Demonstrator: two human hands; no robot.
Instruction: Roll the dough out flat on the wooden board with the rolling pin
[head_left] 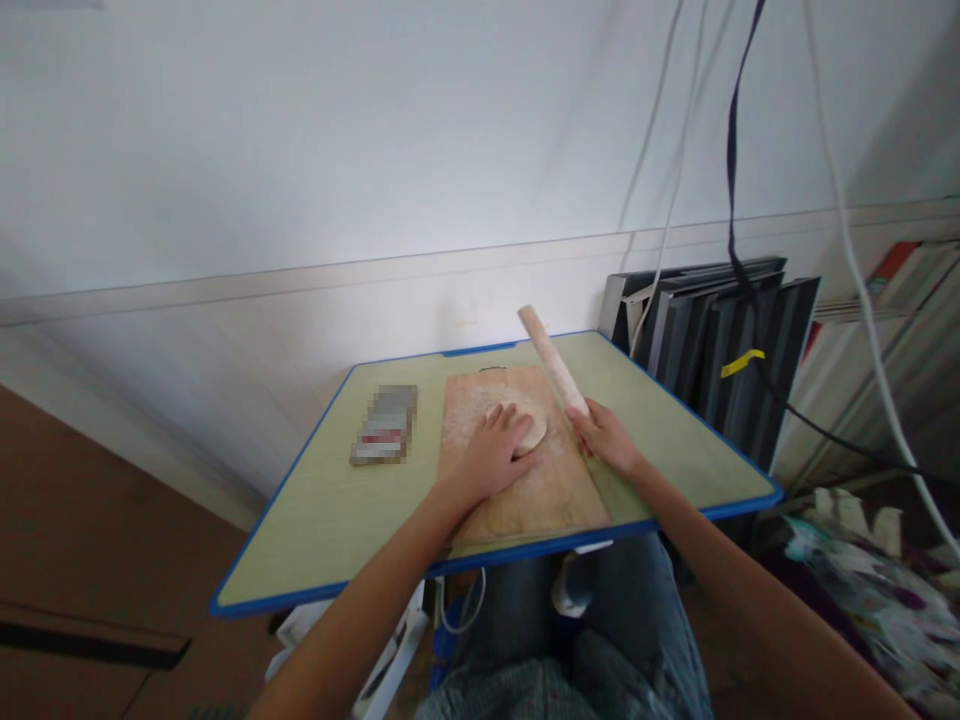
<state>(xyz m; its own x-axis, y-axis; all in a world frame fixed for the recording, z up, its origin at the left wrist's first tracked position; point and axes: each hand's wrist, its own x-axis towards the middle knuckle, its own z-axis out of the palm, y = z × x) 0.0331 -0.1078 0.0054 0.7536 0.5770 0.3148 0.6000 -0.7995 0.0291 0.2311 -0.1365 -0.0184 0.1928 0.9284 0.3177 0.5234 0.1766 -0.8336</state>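
A flattened round of dough [534, 432] lies on a floured wooden cutting board [540, 500]. My left hand [501, 450] rests palm down over the dough's left part, its fingers stretched out and slightly spread. To the right, my right hand [602, 432] is wrapped round the near end of a wooden rolling pin [553, 360]. The pin is dusted with flour and raised at a slant, its far end pointing up and left beyond the board's right edge. White flour [466, 415] covers much of the board's upper half.
The board lies on a pale green table [315, 520] with a blue rim. A pixelated flat object [386, 425] is left of the board. Dark folded panels [690, 330] lean against the wall at right, with cables [733, 150] hanging nearby. A patterned bundle [877, 580] sits lower right.
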